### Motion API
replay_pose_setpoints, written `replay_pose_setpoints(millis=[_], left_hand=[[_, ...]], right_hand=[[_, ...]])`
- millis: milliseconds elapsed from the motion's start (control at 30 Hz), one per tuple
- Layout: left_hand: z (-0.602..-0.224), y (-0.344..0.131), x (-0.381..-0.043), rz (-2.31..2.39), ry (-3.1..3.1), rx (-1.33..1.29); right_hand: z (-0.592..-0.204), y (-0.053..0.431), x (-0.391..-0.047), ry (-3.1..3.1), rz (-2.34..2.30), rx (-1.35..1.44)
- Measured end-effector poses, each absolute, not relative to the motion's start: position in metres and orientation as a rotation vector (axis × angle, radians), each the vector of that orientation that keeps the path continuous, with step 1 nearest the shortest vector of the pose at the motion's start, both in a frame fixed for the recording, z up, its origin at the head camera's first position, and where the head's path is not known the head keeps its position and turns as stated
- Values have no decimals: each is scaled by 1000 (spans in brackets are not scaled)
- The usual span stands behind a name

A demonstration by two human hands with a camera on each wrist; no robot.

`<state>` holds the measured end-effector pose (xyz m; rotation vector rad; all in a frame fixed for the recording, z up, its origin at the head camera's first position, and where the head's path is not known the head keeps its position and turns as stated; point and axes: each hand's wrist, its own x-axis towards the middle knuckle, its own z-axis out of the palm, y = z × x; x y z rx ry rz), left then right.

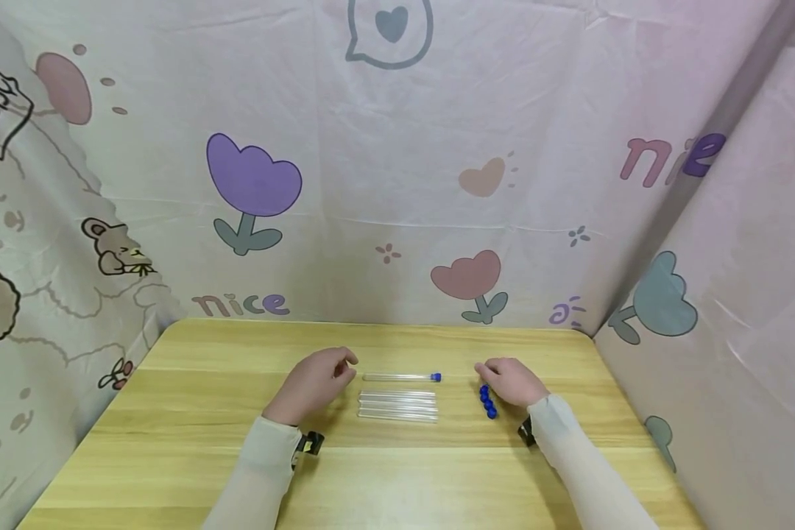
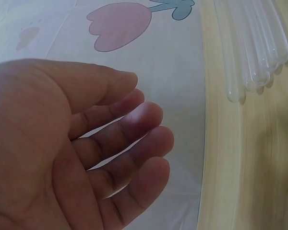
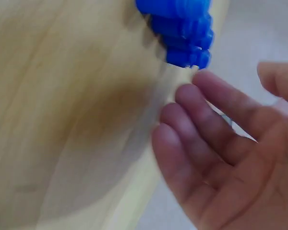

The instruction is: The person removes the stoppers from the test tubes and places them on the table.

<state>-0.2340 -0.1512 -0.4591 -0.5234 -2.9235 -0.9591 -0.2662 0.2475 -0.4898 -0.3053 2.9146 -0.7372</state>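
Both hands are empty, fingers loosely bent, left hand (image 1: 313, 383) near the rounded ends of the clear tubes (image 1: 397, 405), right hand (image 1: 511, 381) just beside the blue caps (image 1: 488, 404), so imo pinch one cap gently without scattering the row.

In the head view you have bright, soft light over the surface (image 1: 139, 456), with a pale glare at its near middle and thin highlights along the clear tubes (image 1: 397, 406). Faint shadows fall inward beside both your forearms. The left wrist picture is dimmer, your left hand (image 2: 48, 134) shaded across the palm. On the right wrist you get blur: the wood grain smears, the blue caps (image 3: 180, 31) and right hand (image 3: 252, 163) look soft, and a broad shadow darkens the surface.
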Motion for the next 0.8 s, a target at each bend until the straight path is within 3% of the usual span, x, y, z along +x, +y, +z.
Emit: replay_pose_setpoints(millis=[200, 367, 800], left_hand=[[-461, -152, -232, -936, -2928, -510], [-461, -152, -228, -933, -2919, -523], [-460, -150, -232, -880, -2897, -527]], right_hand=[[-466, 227, -251, 3003, -1063, -323], [-445, 197, -235, 3011, -1212, -514], [-448, 176, -219, 2993, -1294, -628]])
